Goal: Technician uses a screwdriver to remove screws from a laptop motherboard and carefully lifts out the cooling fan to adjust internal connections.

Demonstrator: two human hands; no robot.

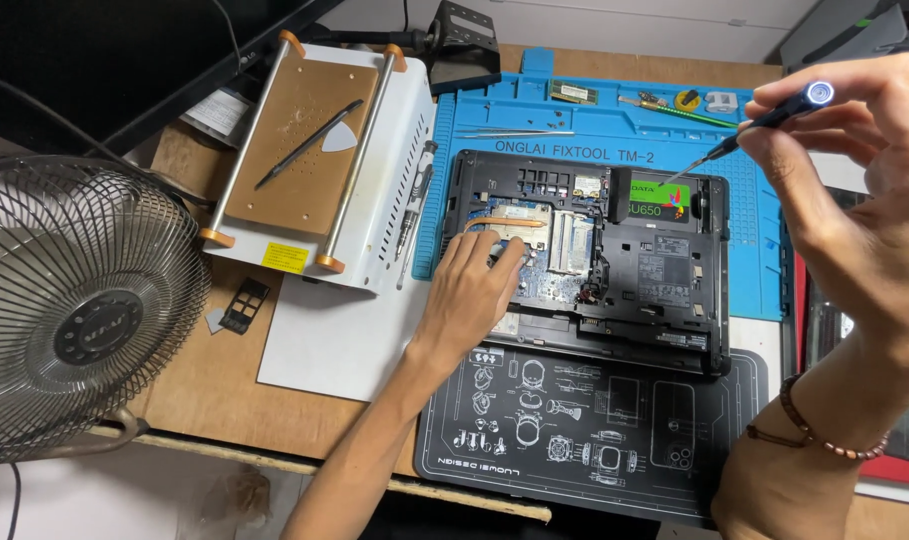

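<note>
The left hand [471,285] lies flat and released on the opened laptop [594,255], steadying it. The right hand [864,200] has its grip clenched around a screwdriver [749,125], tip angled toward the drive bay.

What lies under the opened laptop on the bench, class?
The opened laptop rests on a blue repair mat at the back and a black printed mat at the front. How the two mats meet beneath it is covered by the laptop.
</note>
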